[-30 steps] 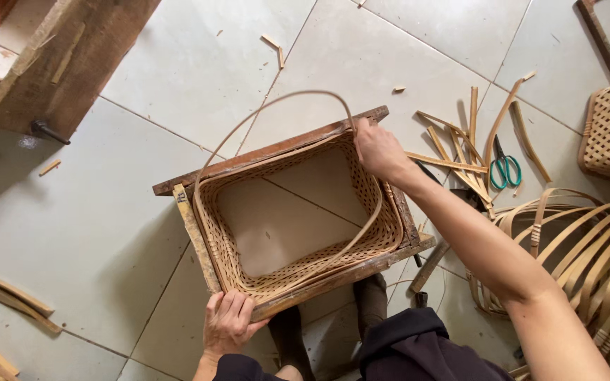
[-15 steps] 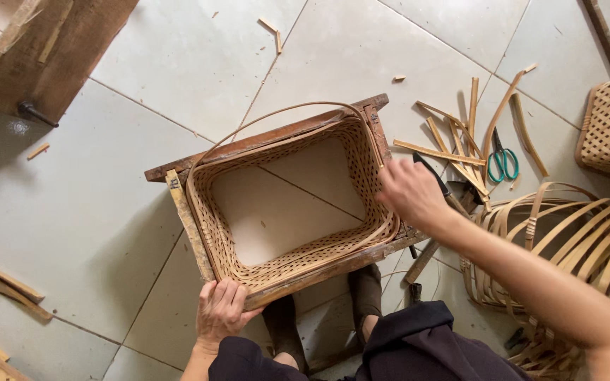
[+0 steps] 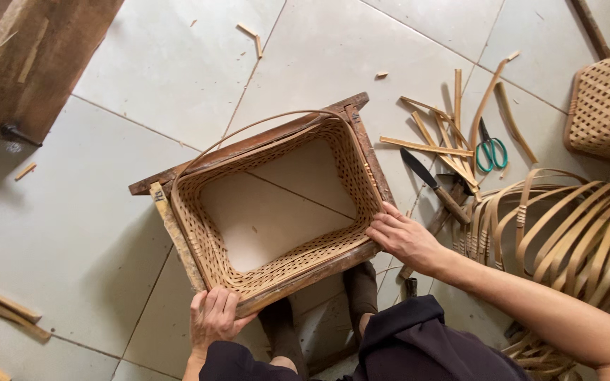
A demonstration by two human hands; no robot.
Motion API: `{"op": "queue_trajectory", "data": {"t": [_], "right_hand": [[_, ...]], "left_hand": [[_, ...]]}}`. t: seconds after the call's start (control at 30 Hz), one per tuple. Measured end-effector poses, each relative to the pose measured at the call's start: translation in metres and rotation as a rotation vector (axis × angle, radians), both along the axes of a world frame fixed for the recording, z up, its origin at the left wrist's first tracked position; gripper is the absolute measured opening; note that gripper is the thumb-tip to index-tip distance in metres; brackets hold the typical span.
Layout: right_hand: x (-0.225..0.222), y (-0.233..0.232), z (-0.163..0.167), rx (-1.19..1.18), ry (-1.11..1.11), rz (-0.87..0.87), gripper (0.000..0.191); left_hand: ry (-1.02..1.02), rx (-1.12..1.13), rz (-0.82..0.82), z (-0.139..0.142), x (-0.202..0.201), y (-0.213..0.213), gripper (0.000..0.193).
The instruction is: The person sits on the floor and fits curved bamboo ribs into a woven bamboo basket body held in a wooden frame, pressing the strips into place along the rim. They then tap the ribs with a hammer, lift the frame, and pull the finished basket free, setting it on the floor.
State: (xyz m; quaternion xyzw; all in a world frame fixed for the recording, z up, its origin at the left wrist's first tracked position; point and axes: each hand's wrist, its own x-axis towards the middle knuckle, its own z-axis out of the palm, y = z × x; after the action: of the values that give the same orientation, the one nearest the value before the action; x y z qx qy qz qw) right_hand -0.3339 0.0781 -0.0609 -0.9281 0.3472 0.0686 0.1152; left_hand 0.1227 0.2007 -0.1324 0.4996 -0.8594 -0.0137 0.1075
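A rectangular wooden frame (image 3: 248, 144) lined with woven cane walls (image 3: 210, 243) lies on the tiled floor, bottomless, with tile showing through. My left hand (image 3: 213, 317) grips its near left corner. Resting on the near right corner is my right hand (image 3: 405, 238), fingers laid flat against the frame's edge. A long thin cane strip (image 3: 262, 123) arcs over the frame's far side.
To the right lie a dark-bladed knife (image 3: 432, 185), green-handled scissors (image 3: 490, 149), loose bamboo slats (image 3: 435, 144) and a pile of curved bamboo strips (image 3: 573, 226). A woven basket (image 3: 608, 106) sits far right. A wooden block (image 3: 33, 60) stands top left.
My right hand slid from the frame's far right corner down to its near right corner. The frame turned slightly. My left hand stayed on the near left corner.
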Motion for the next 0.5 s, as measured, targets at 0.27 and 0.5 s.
{"op": "queue_trajectory", "data": {"t": [0.27, 0.5], "right_hand": [[0.0, 0.026, -0.002, -0.066, -0.043, -0.085, 0.04], [0.013, 0.126, 0.035, -0.383, -0.245, -0.349, 0.053]], "left_hand": [[0.069, 0.106, 0.176, 0.01, -0.007, 0.018, 0.053], [0.199, -0.052, 0.094, -0.006, -0.004, 0.018, 0.055]]}}
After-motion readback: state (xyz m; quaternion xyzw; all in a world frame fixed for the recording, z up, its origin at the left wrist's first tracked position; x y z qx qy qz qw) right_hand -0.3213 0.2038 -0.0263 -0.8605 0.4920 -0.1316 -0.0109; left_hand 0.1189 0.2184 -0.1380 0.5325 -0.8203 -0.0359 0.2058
